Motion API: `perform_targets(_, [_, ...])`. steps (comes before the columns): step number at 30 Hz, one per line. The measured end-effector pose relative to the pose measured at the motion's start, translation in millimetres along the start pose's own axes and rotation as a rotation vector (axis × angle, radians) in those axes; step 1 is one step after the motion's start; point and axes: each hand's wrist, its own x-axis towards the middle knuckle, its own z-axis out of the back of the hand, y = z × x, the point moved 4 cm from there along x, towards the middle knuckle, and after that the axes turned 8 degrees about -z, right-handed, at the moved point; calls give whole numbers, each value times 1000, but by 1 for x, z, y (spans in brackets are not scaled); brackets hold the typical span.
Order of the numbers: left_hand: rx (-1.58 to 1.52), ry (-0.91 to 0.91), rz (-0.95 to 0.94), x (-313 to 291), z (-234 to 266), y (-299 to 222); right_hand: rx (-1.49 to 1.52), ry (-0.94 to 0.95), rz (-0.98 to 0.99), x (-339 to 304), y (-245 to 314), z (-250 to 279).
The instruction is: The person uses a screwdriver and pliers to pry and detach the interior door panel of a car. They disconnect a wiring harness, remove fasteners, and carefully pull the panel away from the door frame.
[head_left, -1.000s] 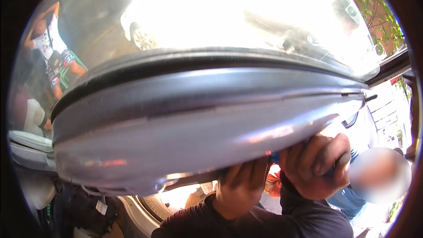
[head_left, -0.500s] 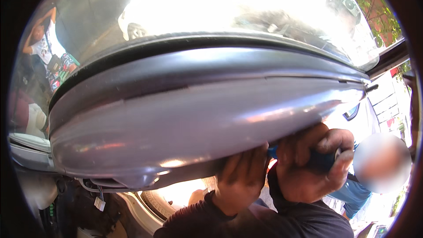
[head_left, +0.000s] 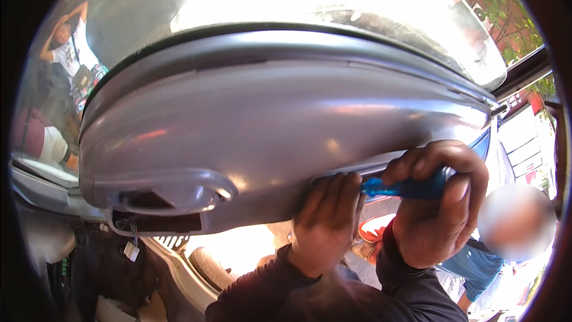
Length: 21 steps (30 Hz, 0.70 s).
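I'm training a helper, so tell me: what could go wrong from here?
The blue tool in the right hand points toward the left hand, so a slip might jab its fingers. It could also scratch the grey panel. The white piece hanging at lower left might snag.

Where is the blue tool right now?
In the head view, right of centre: the right hand grips the blue tool, its narrow end beside the left hand, near the grey panel's lower edge.

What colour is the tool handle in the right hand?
The tool handle is bright blue, partly covered by the right hand; the head view shows it best.
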Motion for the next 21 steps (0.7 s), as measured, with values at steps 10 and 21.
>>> perform_targets(10, [0, -59, 18, 6, -13, 3, 398, 398, -116, 14, -27, -7])
perform_targets(21, [22, -4, 12, 11, -12, 6, 72, 231, 16, 10, -22, 1])
